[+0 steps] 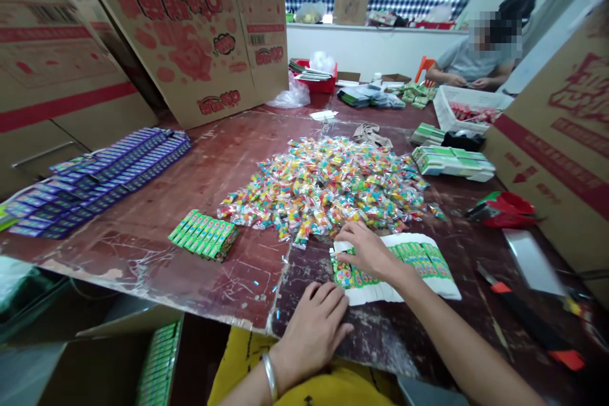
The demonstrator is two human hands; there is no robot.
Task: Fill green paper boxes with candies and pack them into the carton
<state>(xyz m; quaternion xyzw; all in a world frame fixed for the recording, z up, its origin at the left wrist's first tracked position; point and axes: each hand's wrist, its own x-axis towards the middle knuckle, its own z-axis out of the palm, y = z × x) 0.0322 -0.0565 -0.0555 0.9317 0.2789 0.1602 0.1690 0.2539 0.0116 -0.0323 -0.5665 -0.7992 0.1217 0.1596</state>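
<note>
My right hand [365, 251] reaches over the left end of a white card strip [399, 293] printed with green panels. Its thumb and fingers are apart, fingertips at the near edge of the candy pile, and nothing shows between them. The heap of small clear candy packets [323, 184], with multicoloured pieces inside, lies just beyond. My left hand [316, 320], with a silver bangle on the wrist, rests palm down at the table's front edge, fingers loosely bent and thumb apart. It lies left of the strip and holds nothing I can see. A row of green packs [203, 235] sits further left.
Stacked purple packs [99, 181] lie left, before large cartons [190, 32]. At right are green-white card stacks [454, 162], a red tape roll [509, 209] and a cutter knife [530, 323]. A person [476, 63] sits behind a white basket [440, 108]. An open carton [104, 361] stands below left.
</note>
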